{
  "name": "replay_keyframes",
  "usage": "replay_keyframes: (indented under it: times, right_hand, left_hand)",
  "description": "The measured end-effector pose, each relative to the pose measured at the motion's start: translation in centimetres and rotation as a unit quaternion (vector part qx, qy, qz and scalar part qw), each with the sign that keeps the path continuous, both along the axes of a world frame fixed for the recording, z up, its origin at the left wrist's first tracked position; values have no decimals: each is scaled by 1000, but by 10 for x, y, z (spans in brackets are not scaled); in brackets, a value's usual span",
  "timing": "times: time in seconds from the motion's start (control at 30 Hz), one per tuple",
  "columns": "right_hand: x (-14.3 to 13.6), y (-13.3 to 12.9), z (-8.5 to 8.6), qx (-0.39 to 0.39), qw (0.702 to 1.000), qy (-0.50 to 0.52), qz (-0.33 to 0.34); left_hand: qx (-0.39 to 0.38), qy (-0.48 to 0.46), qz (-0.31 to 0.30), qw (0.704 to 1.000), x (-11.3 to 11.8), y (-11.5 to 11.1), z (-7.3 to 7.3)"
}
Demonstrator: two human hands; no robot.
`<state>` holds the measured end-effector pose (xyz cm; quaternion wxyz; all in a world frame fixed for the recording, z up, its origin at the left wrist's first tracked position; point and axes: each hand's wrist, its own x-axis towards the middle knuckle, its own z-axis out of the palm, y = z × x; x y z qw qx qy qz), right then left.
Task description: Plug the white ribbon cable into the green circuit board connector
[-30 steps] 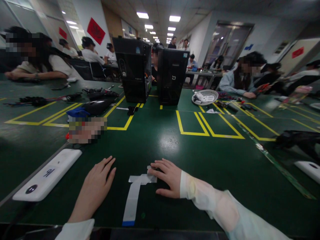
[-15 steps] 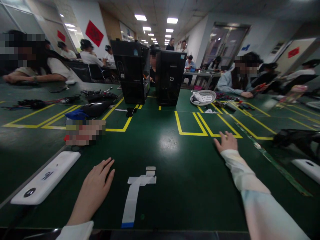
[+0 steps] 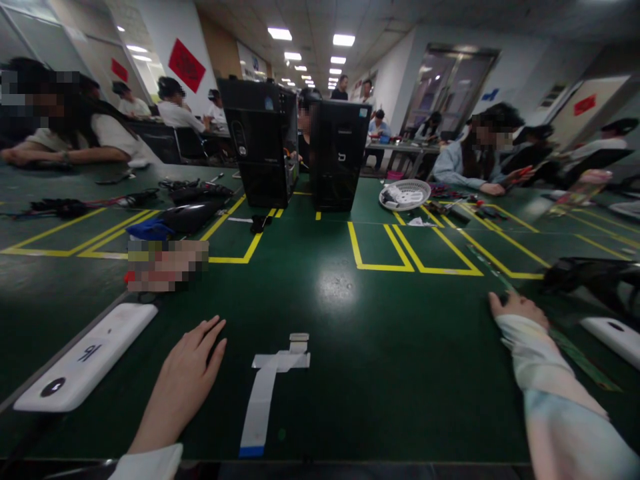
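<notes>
Head view: green strip beneath right hand.

"How does the left hand lie?"
"Palm down, fingers loosely straight, thumb apart, wrist bare."
"And the right hand?"
"Well out to the right, arm extended, thumb spread; whether its fingers grip, I can't tell."

Dim, with ceiling lights and tabletop glare
</notes>
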<state>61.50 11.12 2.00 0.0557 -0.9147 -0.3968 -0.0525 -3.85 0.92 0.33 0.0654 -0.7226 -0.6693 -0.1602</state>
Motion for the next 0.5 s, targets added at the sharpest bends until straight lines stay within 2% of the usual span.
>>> replay_keyframes:
  times: [0.17, 0.33, 0.4, 0.5]
  right_hand:
    - [2, -4, -1, -23, 998, -5, 56]
    - [3, -23, -7, -44, 990, -5, 135]
    - [7, -35, -12, -38, 982, -4, 185]
    - [12, -54, -21, 19, 958, -3, 286]
  left_hand:
    - [4, 5, -1, 1000, 0, 0, -1]
    - [9, 8, -1, 1000, -1, 0, -3]
    - [9, 9, -5, 1000, -1, 0, -3]
    - [11, 7, -7, 1000, -1, -1, -2]
